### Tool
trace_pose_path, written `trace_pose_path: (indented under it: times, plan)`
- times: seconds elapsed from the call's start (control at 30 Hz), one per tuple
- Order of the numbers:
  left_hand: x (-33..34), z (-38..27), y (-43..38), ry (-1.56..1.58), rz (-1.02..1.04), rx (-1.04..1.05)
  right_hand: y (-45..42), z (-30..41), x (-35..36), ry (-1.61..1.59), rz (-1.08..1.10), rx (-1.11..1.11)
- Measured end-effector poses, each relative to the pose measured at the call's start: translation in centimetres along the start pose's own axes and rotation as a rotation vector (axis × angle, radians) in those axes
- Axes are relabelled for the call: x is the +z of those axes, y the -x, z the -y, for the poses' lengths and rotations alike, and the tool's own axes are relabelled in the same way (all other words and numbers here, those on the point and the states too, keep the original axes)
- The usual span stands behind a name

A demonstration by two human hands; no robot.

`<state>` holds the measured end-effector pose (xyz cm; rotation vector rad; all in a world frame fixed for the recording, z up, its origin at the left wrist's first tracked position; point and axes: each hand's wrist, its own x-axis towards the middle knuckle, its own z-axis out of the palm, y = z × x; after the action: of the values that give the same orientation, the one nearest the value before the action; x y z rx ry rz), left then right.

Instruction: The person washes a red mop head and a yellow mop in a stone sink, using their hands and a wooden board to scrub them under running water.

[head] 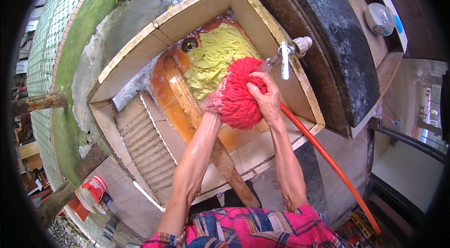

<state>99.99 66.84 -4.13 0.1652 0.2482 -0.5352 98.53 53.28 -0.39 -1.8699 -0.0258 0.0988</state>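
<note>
A wet bundle of red yarn-like strands (240, 95), perhaps a mop head, is held over a tiled wash basin (197, 10). My right hand (266, 96) grips its right side, thumb and fingers pressed into the strands. My left hand (215, 102) is at its lower left, mostly hidden by the strands and blurred water; its fingers do not show. Behind the bundle, yellow-green wet cloth (221, 54) lies on the basin floor in reddish-brown water. A metal tap (285, 58) sticks out from the right wall, just beyond the bundle.
A wooden plank (182, 93) slants across the basin. Left of it is a ribbed washboard slab (146, 142). An orange-red hose or pipe (328, 163) runs down from the basin's right side. A dark stone ledge (334, 37) borders the right; a red-labelled bucket (94, 189) stands lower left.
</note>
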Motion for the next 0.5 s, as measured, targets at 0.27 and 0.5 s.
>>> trace_pose_path:
  times: [0.27, 0.5]
  plan:
    - [1.1, -1.1, -0.8, -0.722, -0.119, -0.069, -3.2, -6.3, -1.2, -1.219, 0.058, 0.542]
    - [0.7, -1.8, 2.5, -1.486, -0.275, 0.538, -0.4, -3.3, 2.7, -0.651, 0.143, 0.342]
